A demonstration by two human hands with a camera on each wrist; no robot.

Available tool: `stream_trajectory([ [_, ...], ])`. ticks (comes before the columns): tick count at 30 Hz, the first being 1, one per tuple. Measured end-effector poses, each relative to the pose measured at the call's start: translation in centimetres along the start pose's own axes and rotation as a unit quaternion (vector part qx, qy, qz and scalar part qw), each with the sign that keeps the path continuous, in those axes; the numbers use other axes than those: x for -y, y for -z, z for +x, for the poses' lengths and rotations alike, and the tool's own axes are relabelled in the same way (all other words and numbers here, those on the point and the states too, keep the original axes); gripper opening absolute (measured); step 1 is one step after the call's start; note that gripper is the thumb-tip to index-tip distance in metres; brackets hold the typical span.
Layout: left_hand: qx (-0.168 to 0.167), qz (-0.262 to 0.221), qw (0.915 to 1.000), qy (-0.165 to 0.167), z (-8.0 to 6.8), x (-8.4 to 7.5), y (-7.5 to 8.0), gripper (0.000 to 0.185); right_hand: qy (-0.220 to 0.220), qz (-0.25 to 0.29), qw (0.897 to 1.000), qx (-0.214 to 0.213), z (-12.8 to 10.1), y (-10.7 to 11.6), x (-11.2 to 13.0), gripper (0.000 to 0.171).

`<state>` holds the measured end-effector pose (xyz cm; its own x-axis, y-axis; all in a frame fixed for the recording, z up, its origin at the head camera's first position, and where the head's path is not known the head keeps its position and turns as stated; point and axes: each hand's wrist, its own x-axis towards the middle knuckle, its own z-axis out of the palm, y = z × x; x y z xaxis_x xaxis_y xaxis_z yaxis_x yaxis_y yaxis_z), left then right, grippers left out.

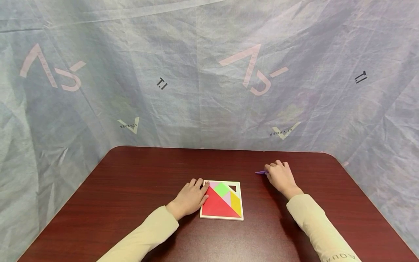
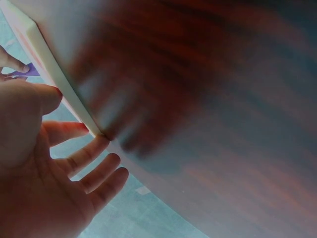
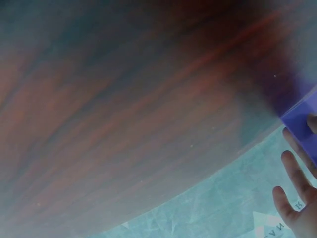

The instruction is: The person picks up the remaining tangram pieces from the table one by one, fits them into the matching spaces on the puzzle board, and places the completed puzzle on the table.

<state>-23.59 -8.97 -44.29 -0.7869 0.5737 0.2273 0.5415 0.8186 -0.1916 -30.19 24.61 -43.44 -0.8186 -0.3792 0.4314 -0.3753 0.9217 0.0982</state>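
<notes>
A person sits at a dark wooden table [image 1: 131, 182] with a square puzzle tray [image 1: 222, 217] in front of them. The left hand [image 1: 190, 198] rests against the tray's left edge with fingers fairly straight and relaxed, steadying it without gripping anything; the left wrist view shows the fingertips [image 2: 99, 144] touching the tray's pale rim [image 2: 54, 74]. The tray holds a large red piece [image 1: 217, 205], a green piece [image 1: 221, 189], a yellow piece [image 1: 235, 203] and pink ones, with one small triangular gap [image 1: 233, 187] left at its far right corner.

The right hand [image 1: 280, 176] lies well to the right of the tray, fingers curled onto a small purple piece [image 1: 260, 172] that sits flat on the table. It seems to pinch the piece's edge (the right wrist view is too blurred to confirm).

To do this step well, the purple piece probably wants lifting by its edges, turning to match the gap's angle, and lowering in flat while the left hand keeps the tray from sliding.
</notes>
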Motion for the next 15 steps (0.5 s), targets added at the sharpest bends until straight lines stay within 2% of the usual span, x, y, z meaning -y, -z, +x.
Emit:
stream_trajectory([
  [8, 0.006, -0.004, 1.0, 0.002, -0.02, 0.02, -0.1, 0.041, 0.006, -0.014, 1.0, -0.011, -0.17, 0.18, 0.29, 0.008],
  [15, 0.003, -0.001, 1.0, 0.0, 0.04, 0.08, -0.29, 0.042, 0.031, -0.02, 0.999, -0.035, -0.26, 0.55, 0.99, 0.009],
])
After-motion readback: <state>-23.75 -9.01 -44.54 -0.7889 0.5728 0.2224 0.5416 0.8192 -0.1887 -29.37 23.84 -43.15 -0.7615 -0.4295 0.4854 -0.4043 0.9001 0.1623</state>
